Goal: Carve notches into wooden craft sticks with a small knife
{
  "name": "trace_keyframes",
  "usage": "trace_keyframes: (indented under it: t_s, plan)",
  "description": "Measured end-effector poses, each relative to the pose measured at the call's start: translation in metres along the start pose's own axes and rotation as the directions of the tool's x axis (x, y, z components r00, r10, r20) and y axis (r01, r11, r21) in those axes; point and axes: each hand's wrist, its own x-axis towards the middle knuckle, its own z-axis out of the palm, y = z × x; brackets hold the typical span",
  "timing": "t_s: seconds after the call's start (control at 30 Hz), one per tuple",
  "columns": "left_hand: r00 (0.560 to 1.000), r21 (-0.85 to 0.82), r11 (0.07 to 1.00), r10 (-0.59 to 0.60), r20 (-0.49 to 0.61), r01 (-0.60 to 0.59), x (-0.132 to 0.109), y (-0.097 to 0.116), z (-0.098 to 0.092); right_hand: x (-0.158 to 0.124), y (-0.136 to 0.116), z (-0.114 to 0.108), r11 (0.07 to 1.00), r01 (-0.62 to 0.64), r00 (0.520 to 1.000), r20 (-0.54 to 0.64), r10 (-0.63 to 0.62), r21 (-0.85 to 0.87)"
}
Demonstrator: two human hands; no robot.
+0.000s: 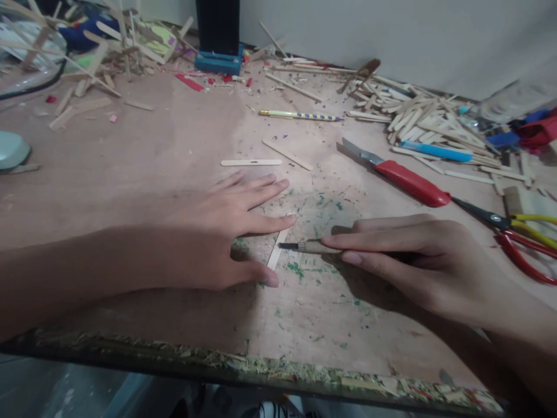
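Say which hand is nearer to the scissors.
Right: the right hand, holding a carving tool, is just left of the scissors; the left hand is farther left, on a stick.

Two hands (230, 212), one carving tool (310, 247), one pencil (300, 115), one red-handled cutter (413, 181) and one pair of scissors (496, 219) show. Three craft sticks (237, 163) lie near the hands; the stick heap (426, 123) is uncountable.
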Motion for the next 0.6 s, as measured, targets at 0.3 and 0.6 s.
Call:
trace_keyframes:
  t_s: [0.3, 0.6]
  plan:
    - [1.000, -0.024, 1.000, -0.009, -0.017, 0.008, -0.0010, -0.0041, 0.0027, -0.0009, 0.0025, -0.0015, 0.999, -0.050, 0.999, 0.012, 0.050, 0.015]
    - [1.000, -0.018, 1.000, 0.002, -0.027, -0.003, -0.0008, -0.0044, 0.0042, 0.0032, 0.0003, 0.0014, 0.996, -0.081, 0.996, 0.028, 0.080, 0.039]
